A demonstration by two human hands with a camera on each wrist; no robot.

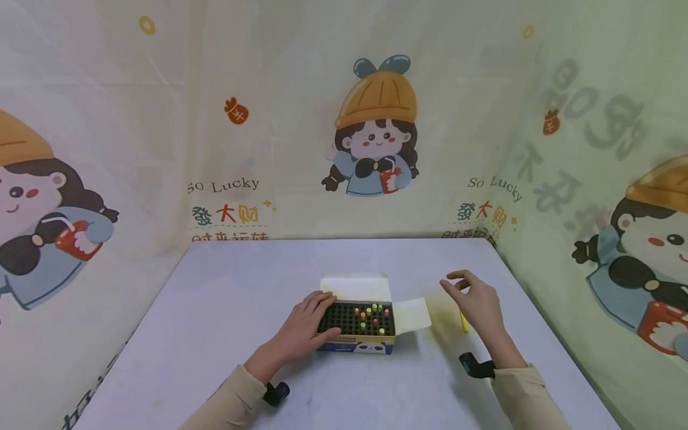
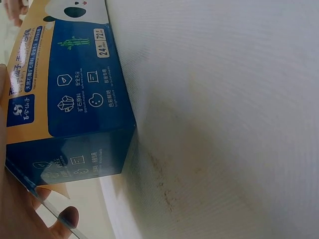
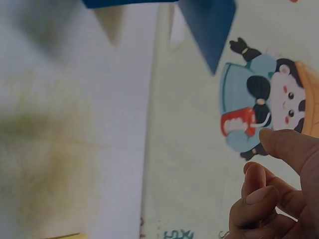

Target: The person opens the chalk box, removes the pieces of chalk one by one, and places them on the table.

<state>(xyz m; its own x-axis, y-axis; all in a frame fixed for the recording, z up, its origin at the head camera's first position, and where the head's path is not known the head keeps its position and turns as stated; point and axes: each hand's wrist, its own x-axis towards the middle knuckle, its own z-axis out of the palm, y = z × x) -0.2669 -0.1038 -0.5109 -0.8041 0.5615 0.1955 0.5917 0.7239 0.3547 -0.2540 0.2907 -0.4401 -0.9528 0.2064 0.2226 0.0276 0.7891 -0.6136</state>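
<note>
A blue and yellow chalk box (image 1: 355,346) with a panda on its front stands with its lid raised. Inside is a black holder (image 1: 340,322) full of round holes, with several coloured chalk sticks (image 1: 368,312) upright toward its right half. My left hand (image 1: 301,327) holds the box's left end, thumb along the front edge and fingers toward the back. Right of the box, my right hand (image 1: 479,306) hovers over the table, fingers bent and nothing visible between them. Beneath it lies a yellow chalk stick (image 1: 464,322), partly hidden by the hand.
The box's white lid (image 1: 356,288) stands up behind it, and a side flap (image 1: 411,315) sticks out to the right. A yellowish smudge (image 1: 443,313) marks the white table (image 1: 215,334). Printed cloth (image 1: 301,119) hangs around the back and sides.
</note>
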